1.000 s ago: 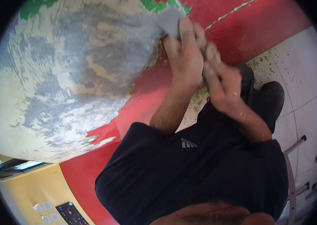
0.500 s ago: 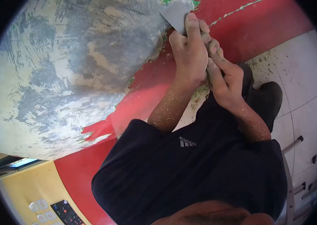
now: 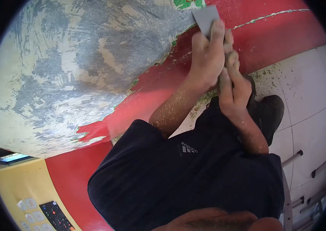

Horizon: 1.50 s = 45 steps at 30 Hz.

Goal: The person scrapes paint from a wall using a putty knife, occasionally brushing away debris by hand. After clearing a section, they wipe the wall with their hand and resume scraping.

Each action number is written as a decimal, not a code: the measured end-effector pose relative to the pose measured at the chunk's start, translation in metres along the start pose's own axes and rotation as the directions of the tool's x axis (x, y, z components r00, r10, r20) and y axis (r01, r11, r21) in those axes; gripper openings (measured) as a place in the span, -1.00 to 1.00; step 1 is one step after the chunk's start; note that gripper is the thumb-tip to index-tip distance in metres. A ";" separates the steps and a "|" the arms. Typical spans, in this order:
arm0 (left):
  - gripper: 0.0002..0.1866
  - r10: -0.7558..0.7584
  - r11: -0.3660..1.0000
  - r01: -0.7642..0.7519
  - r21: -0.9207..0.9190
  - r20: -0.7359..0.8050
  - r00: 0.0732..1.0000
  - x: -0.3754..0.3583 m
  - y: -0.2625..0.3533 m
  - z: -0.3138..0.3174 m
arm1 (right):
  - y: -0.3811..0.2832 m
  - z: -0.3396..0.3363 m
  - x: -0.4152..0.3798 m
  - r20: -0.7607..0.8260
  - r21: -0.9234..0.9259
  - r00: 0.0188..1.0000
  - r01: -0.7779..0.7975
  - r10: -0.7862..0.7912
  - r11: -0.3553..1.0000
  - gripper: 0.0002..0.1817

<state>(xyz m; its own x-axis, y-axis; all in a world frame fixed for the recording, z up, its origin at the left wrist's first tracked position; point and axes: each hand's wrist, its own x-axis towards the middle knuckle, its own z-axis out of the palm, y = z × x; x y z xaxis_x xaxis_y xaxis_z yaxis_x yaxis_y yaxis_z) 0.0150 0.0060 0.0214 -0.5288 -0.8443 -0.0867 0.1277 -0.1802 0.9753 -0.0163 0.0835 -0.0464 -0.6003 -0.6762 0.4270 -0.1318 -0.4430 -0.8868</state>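
Note:
A scraper (image 3: 206, 18) with a flat grey metal blade has its edge at the border between bare wall and red paint. My left hand (image 3: 208, 63) is closed round it just behind the blade, its thumb stretched along the metal. My right hand (image 3: 237, 90) is closed just below, against the left, at the handle end; the handle is mostly hidden by fingers. Green specks (image 3: 186, 4) show along the ragged paint edge near the blade. The scraped wall area (image 3: 93, 69) is mottled grey and cream, and red paint (image 3: 147, 98) remains beside it.
Paint flakes (image 3: 265, 82) litter the pale tiled floor (image 3: 309, 92) near my dark shoe (image 3: 271, 115). Metal legs (image 3: 292, 158) stand at the lower right. A yellow panel (image 3: 20, 181) bears white cards and a dark poster (image 3: 57, 215).
Both hands and the scraper have shifted right along the paint edge, relative to the wall. The view has also moved slightly. Both hands keep their hold.

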 end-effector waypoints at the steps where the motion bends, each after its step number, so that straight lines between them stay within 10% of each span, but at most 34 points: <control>1: -0.51 -0.015 1.000 0.015 -0.017 -0.003 1.000 0.002 -0.002 -0.001 | 0.004 0.001 0.001 -0.031 -0.068 0.996 0.086 -0.088 0.994 -0.70; 12: -0.53 0.015 0.998 -0.016 -0.062 -0.008 1.000 0.010 -0.003 0.000 | 0.006 -0.002 0.011 -0.021 -0.156 0.976 0.210 -0.216 0.965 -0.73; 16: -0.54 0.195 0.980 -0.197 0.039 0.045 0.980 0.020 0.039 0.013 | -0.018 0.003 0.029 0.016 -0.155 0.991 0.135 -0.134 0.979 -0.73; 23: -0.55 0.076 0.997 -0.073 -0.034 0.094 0.993 0.019 0.021 0.007 | -0.014 0.004 0.019 -0.054 -0.131 0.998 0.003 -0.010 0.991 -0.73; 27: -0.52 0.079 0.997 -0.079 -0.007 0.076 0.994 0.015 0.030 0.004 | -0.016 0.009 0.027 -0.016 -0.217 0.976 0.208 -0.216 0.954 -0.71; 39: -0.51 -0.019 0.996 0.016 -0.082 -0.038 0.999 0.002 0.008 0.001 | -0.019 -0.001 0.009 0.012 -0.042 0.999 -0.036 0.036 0.998 -0.74; 42: -0.50 0.146 0.988 -0.145 -0.058 0.009 0.989 0.019 0.005 0.007 | -0.018 -0.012 0.020 0.085 -0.057 0.981 -0.168 0.172 0.984 -0.74; 45: -0.52 0.093 0.993 -0.090 -0.079 0.043 0.995 0.013 0.021 0.013 | -0.015 -0.008 0.019 0.021 -0.134 0.999 0.049 -0.046 0.990 -0.73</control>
<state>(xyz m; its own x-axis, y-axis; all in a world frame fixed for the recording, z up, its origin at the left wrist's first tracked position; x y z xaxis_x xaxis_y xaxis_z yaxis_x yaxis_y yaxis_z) 0.0001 -0.0023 0.0435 -0.5498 -0.8352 0.0132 0.2402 -0.1429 0.9602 -0.0319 0.0826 -0.0262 -0.5765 -0.6674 0.4714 -0.2658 -0.3923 -0.8806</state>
